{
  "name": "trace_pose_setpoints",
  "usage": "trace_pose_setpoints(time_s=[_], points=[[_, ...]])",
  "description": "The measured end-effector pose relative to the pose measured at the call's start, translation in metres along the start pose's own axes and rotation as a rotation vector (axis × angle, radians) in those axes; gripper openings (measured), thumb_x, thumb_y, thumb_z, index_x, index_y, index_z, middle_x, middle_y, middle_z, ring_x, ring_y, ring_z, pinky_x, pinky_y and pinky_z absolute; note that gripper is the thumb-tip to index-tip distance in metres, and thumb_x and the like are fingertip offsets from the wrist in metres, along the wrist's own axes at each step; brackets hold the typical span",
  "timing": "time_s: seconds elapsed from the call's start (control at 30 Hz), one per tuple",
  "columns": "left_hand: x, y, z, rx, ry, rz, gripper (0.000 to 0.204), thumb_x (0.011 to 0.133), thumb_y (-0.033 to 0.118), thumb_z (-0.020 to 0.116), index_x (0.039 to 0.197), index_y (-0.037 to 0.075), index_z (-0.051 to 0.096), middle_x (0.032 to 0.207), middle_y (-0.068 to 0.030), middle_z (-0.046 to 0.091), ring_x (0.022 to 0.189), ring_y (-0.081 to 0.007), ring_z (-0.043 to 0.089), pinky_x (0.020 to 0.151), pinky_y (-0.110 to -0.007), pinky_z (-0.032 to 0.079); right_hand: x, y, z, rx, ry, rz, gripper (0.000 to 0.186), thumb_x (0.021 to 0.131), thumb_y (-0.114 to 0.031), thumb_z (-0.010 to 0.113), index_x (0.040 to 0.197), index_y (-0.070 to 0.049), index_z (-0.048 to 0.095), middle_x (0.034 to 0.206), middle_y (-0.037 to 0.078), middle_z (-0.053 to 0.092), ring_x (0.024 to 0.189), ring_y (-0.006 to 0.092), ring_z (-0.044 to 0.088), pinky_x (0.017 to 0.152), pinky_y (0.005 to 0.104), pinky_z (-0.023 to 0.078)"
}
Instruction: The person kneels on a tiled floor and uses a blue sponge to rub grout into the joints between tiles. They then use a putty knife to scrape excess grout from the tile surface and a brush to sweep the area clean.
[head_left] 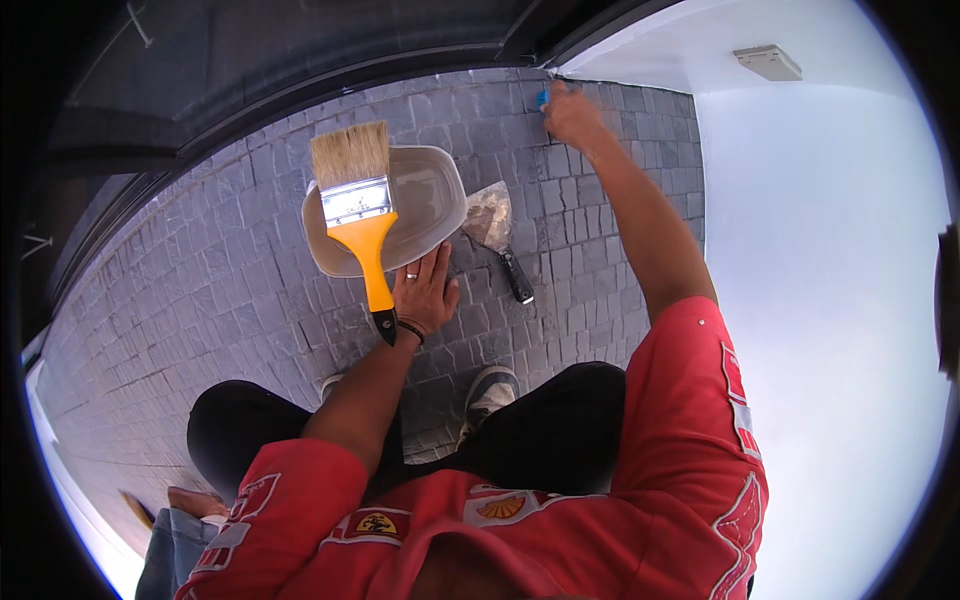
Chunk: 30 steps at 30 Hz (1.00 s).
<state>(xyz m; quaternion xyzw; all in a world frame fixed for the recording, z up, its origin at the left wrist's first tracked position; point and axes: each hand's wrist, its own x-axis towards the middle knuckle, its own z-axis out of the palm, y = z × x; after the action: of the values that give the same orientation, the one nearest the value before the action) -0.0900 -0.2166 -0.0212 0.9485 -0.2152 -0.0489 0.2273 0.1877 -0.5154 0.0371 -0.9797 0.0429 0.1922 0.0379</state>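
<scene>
My left hand [428,292] lies with its fingers stretched out at the near edge of a pale oval plastic basin [452,172]. A wide paintbrush [365,240] with a yellow handle and light bristles lies across the basin's left side; the black tip of its handle overlaps my left wrist. Far ahead, my right arm reaches to the corner of the floor. There my right hand [574,116] is closed around a small blue thing [543,98], mostly hidden by the fingers, whose kind I cannot make out. A stained scraper [491,222] with a black handle lies between the hands.
Grey stone-block paving [240,280] covers the floor. A white wall [800,300] rises on the right, with a light box-like fitting [770,63] on it. Along the far side runs a dark frame [330,85]. Another person's leg and foot [190,505] show at the lower left.
</scene>
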Motion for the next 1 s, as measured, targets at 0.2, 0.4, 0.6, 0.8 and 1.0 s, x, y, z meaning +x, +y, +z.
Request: trace_pose_setpoints(time_s=[0.2, 0.4, 0.6, 0.8, 1.0], points=[[-0.001, 0.0, 0.001, 0.013, -0.039, -0.011, 0.065, 0.093, 0.033, 0.054, 0.148, 0.002, 0.042, 0.155, -0.0153, 0.035, 0.143, -0.0321, 0.033, 0.119, -0.05, 0.026, 0.015, -0.041, 0.005, 0.074, 0.17, 0.034, 0.044, 0.096, -0.028, 0.059, 0.13, -0.003, 0.048, 0.125, 0.032, 0.057, 0.114, 0.0466, 0.062, 0.096, 0.0505, 0.052], [0.0, 0.001, 0.0, 0.022, -0.063, -0.034, 0.065, 0.093, 0.035, 0.054, 0.149, 0.003, 0.043, 0.158, -0.0146, 0.033, 0.145, -0.0334, 0.031, 0.12, -0.052, 0.024, -0.003, -0.036, -0.007, 0.033, 0.063, -0.067, 0.044, 0.096, -0.03, 0.059, 0.129, -0.002, 0.049, 0.123, 0.033, 0.057, 0.113, 0.0484, 0.062, 0.096, 0.0508, 0.051], [0.0, 0.003, -0.002, 0.005, -0.06, -0.032, 0.065, 0.093, 0.035, 0.053, 0.149, 0.002, 0.042, 0.157, -0.0152, 0.033, 0.146, -0.0336, 0.03, 0.12, -0.053, 0.023, -0.033, -0.005, 0.005, 0.165, 0.071, 0.065, 0.042, 0.097, -0.029, 0.059, 0.127, -0.002, 0.05, 0.121, 0.033, 0.057, 0.109, 0.0492, 0.062, 0.095, 0.0519, 0.052], [0.002, 0.003, -0.002, 0.048, -0.09, -0.024, 0.068, 0.093, 0.034, 0.053, 0.151, 0.002, 0.037, 0.156, -0.0148, 0.033, 0.144, -0.0334, 0.031, 0.12, -0.051, 0.022, -0.068, 0.014, 0.014, 0.087, 0.035, 0.092, 0.04, 0.098, -0.029, 0.057, 0.127, -0.003, 0.048, 0.12, 0.034, 0.056, 0.107, 0.0508, 0.063, 0.094, 0.0531, 0.052], [0.001, 0.005, -0.005, 0.03, -0.044, -0.027, 0.065, 0.093, 0.034, 0.053, 0.148, 0.001, 0.043, 0.154, -0.0152, 0.037, 0.145, -0.0319, 0.032, 0.12, -0.05, 0.024, -0.063, 0.017, 0.009, 0.027, -0.04, 0.014, 0.04, 0.098, -0.029, 0.057, 0.128, -0.003, 0.049, 0.122, 0.032, 0.056, 0.113, 0.0495, 0.061, 0.095, 0.0534, 0.051]])
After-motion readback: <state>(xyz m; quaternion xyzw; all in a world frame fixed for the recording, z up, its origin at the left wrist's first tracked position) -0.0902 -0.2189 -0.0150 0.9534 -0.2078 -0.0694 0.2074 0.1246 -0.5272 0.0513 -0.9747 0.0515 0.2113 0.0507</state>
